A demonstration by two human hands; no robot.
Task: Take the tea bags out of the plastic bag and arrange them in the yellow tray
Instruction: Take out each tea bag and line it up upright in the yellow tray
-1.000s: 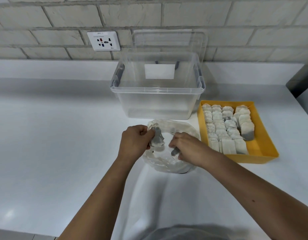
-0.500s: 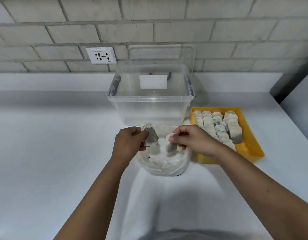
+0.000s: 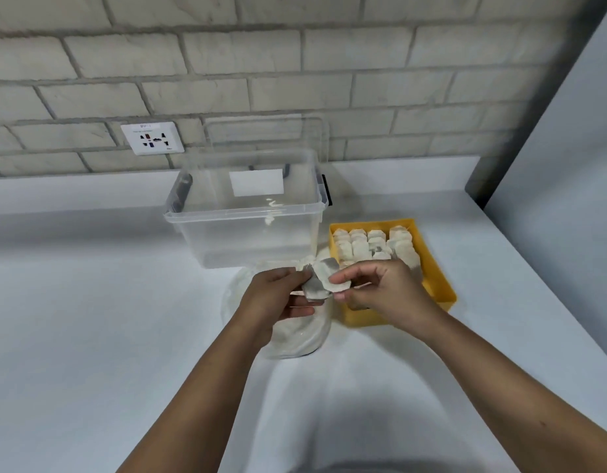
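Tea bags, loose pair: grey tea bag [image 3: 313, 290] and pale tea bag [image 3: 335, 279], overlapping and touching, held above the mouth of the plastic bag [image 3: 297, 334], just left of the yellow tray [image 3: 443, 285].

Left hand [image 3: 273, 297]: grip closed, thumb and fingers curled round the grey tea bag, probably anchoring it so the two can be parted.

Right hand [image 3: 389, 291]: grip a fingertip pinch on the edge of the pale tea bag. A light hold suits thin paper that would likely crease or tear.

Stored tea bags [image 3: 373, 245]: stood on edge in close rows from the tray's far wall forward, seemingly packed tight to save room. Bare yellow floor shows at the near right, the likely next slot.

Plastic bag: slumped on the table [image 3: 90, 319] beneath both hands, just beside the tray, which keeps each transfer short. Whitish contents remain, but their number cannot be told.

Clear bin [image 3: 247, 230]: behind the bag, against the wall.
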